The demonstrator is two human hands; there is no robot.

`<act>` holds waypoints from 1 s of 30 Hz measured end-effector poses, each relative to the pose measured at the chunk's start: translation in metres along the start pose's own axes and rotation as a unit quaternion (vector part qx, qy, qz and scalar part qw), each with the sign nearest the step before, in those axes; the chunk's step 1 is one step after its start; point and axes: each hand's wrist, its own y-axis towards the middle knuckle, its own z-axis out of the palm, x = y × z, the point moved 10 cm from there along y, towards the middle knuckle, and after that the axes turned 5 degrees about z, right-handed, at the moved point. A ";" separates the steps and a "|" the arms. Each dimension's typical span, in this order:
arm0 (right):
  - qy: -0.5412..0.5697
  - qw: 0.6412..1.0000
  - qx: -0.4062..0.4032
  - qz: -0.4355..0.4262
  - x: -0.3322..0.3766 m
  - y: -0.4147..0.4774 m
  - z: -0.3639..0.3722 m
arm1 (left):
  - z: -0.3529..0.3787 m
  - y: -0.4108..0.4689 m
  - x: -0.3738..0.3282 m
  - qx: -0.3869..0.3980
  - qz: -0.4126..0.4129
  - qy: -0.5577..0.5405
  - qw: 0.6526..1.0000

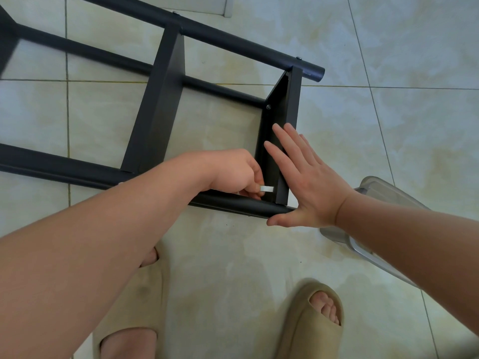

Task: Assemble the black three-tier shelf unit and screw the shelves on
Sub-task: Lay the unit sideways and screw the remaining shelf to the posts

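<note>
Shelf unit: The black shelf unit lies on its side on the tiled floor, at the person's feet, its poles running across the view.
Done so far: Three shelves sit between the poles: the end shelf, the middle shelf, and a third shelf cut off at the top left. Screw heads show along the far pole, and one screw shows inside the end shelf.
Left to do: By the look of it, the corner where the end shelf meets the near pole is the joint in hand. How tight the other screws are cannot be told. The unit has yet to be stood upright.
Left hand: The left hand has its fingers curled round a silver tool, whose tip points into that near corner. The screw there is hidden.
Right hand: The right hand holds nothing. Its fingers are straight and spread, pressed flat against the end shelf, with the thumb at the tip of the near pole.
Around: A pair of tan slippers is on the person's feet, and a clear plastic container lies under the right forearm.
</note>
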 end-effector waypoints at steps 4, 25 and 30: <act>0.000 1.000 0.000 -0.001 0.000 0.000 0.000 | 0.001 -0.002 -0.001 0.007 0.005 0.037 0.999; 0.001 1.000 0.009 0.002 -0.001 0.000 0.000 | -0.002 0.008 0.000 -0.044 -0.010 -0.169 0.985; 0.002 1.000 -0.002 -0.003 0.000 0.000 0.000 | 0.001 0.005 0.011 -0.062 -0.063 -0.230 0.969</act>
